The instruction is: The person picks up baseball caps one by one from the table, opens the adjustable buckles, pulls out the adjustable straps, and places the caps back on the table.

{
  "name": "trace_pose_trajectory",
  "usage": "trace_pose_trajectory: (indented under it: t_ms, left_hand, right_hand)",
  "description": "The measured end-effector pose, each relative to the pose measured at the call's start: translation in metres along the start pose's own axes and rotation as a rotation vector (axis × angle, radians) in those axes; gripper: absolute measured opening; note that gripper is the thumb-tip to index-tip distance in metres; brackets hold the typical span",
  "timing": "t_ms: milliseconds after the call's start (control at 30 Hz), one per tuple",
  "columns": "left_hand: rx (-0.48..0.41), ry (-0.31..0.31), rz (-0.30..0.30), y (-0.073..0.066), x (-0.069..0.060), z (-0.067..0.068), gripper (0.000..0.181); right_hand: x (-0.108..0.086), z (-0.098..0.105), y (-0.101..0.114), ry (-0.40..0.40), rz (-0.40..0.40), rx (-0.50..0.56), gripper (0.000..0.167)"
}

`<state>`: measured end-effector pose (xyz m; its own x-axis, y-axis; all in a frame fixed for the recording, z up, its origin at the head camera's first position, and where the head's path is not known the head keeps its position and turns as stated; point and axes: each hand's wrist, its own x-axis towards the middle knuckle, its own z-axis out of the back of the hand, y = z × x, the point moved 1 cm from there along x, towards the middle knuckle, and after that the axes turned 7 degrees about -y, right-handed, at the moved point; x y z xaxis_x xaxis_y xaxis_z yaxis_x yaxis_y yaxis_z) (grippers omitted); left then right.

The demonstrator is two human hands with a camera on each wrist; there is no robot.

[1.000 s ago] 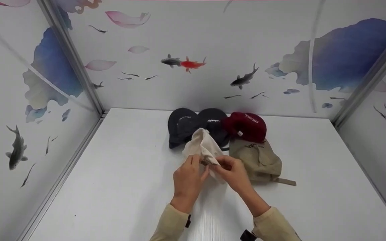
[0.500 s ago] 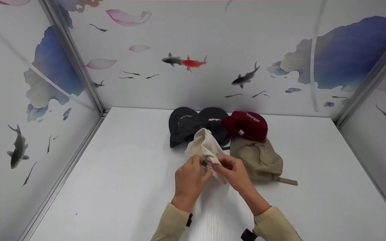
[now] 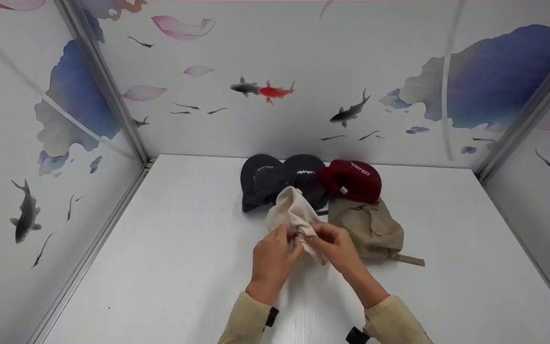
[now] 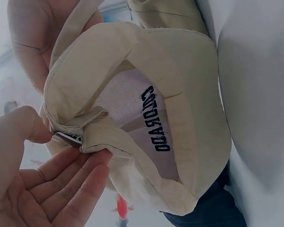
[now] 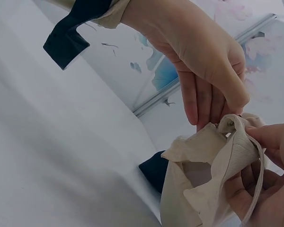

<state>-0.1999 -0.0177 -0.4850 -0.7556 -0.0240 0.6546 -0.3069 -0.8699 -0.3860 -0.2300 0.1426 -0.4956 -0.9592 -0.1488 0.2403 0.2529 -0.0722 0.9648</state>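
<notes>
1. Grip: through the head camera I had the left hand (image 3: 271, 260) and the right hand (image 3: 342, 251) close together, both clamped on the cream cap (image 3: 282, 209). The left thumb and fingertips pinched its hem at the small buckle (image 4: 69, 138); the right thumb and fingers pinched the cloth just beside that.

2. Position: the cap's body reached forward from the grip, over the white table (image 3: 170, 248). I could not tell whether any of it touched the surface. Its opening gaped toward the left wrist camera, and the dark lettering (image 4: 155, 120) showed inside.

3. Handling: I judged it light, soft and not fragile, the cloth limp enough to crease and fold where pinched. I expected little slip on the woven fabric; the buckle looked harder, smoother and fiddly.

4. Hold: I rated the doubled hem either side of the buckle the best place for fingertips. The narrow strap (image 4: 70, 32), running by the right hand, looked too floppy to steady the whole cap.

5. Count: five caps. One cream, in the grip; two dark caps (image 3: 261, 179) beyond it; one red cap (image 3: 361, 179) beyond and to the right; one khaki cap (image 3: 365, 229) just right of the grip.

6. Also counted: two hands, one buckle visible.
</notes>
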Motion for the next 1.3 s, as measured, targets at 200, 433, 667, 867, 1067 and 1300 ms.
trace_pose_trajectory:
  t_ms: [200,433,667,867,1067,1300]
  left_hand:
    - [0.005,0.053,0.013,-0.003,-0.005,-0.005,0.015]
    - [0.018,0.026,-0.014,-0.005,-0.002,-0.005,0.010]
    - [0.040,0.012,-0.045,-0.008,-0.004,-0.003,0.009]
    - [0.016,0.023,-0.045,-0.008,-0.004,-0.002,0.006]
    - [-0.056,0.036,0.001,-0.003,0.000,0.001,0.005]
    - [-0.214,0.048,0.037,0.002,0.002,0.008,0.005]
  right_hand:
    - [-0.005,0.001,-0.004,-0.017,-0.010,0.001,0.014]
    - [-0.002,0.000,0.001,-0.049,-0.007,0.016,0.013]
    - [-0.003,0.001,0.001,-0.036,-0.021,0.015,0.013]
    - [-0.003,0.002,0.002,-0.026,-0.008,0.024,0.013]
    - [-0.006,0.006,0.003,0.015,-0.024,0.062,0.017]
    - [-0.009,0.009,0.005,-0.003,-0.080,0.084,0.019]
